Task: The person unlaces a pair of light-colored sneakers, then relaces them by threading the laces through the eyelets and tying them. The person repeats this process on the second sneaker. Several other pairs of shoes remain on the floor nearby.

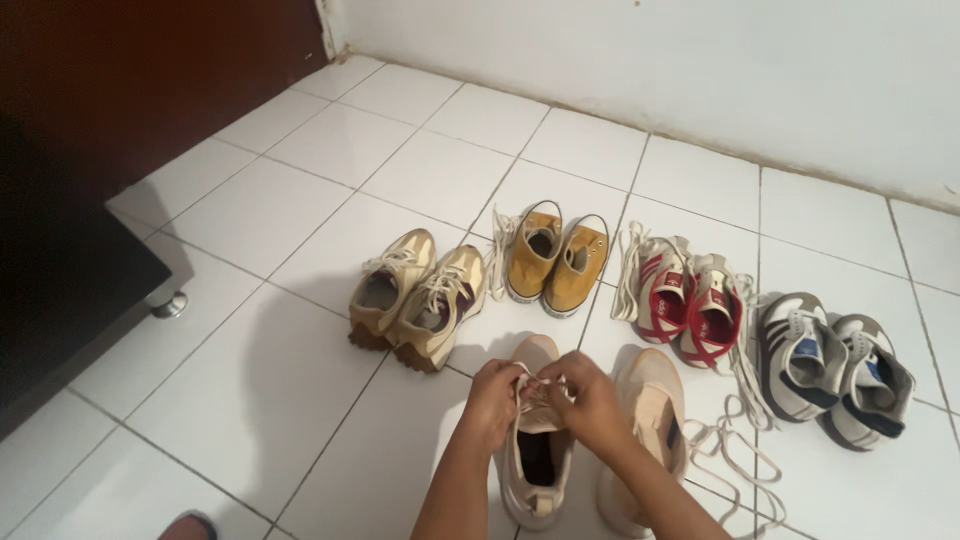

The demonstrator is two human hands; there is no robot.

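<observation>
pinching white laces (540,385) over a beige shoe (535,450), left hand (493,400) and right hand (590,400) curled, each grip closed on them

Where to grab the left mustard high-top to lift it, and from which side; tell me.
Probably pinch the heel collar of the left mustard high-top from above: it stands upright, its opening faces up, and that rim is clear. Its right side touches its pair; loose laces drape the left.

Four pairs of shoes (640,290) in a row on the floor (300,200), a fifth pair (590,440) before them.
</observation>
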